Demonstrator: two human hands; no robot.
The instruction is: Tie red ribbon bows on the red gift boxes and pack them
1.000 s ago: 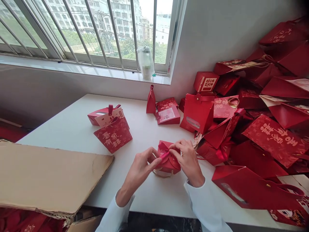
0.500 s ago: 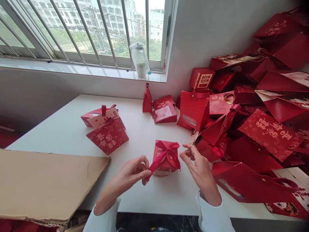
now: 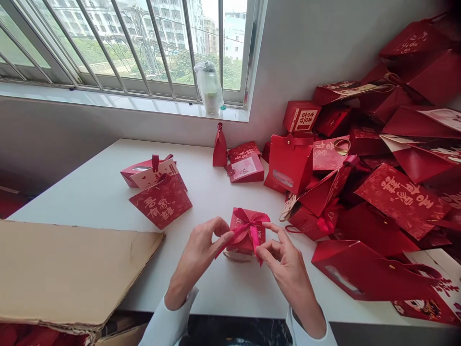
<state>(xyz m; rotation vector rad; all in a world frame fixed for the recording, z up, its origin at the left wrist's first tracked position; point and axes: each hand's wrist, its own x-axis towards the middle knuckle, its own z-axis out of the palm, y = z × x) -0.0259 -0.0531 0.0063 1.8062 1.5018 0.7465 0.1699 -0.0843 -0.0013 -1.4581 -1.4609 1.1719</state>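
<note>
A small red gift box (image 3: 240, 246) stands on the white table in front of me, a ribbon bow (image 3: 251, 222) tied over its top. At its left side my left hand (image 3: 201, 252) pinches the ribbon between thumb and fingers, and a tail of ribbon shows below them. On the other side my right hand (image 3: 286, 262) has thumb and fingertips closed on the hanging right tail. The right index finger reaches up to the bow's right loop. A pale cord (image 3: 236, 256) shows at the box's lower front edge.
Red gift boxes and bags (image 3: 363, 211) pile up along the right. Two red bags (image 3: 161, 202) sit at the left, and a few small boxes (image 3: 247, 168) by the wall. An opened cardboard carton (image 3: 72, 274) fills the lower left. A wrapped cup (image 3: 209, 91) rests on the sill.
My right hand has moved left from beside the box and taken hold of the right ribbon tail. My left hand has shifted up and right along the ribbon, closer to the bow.
</note>
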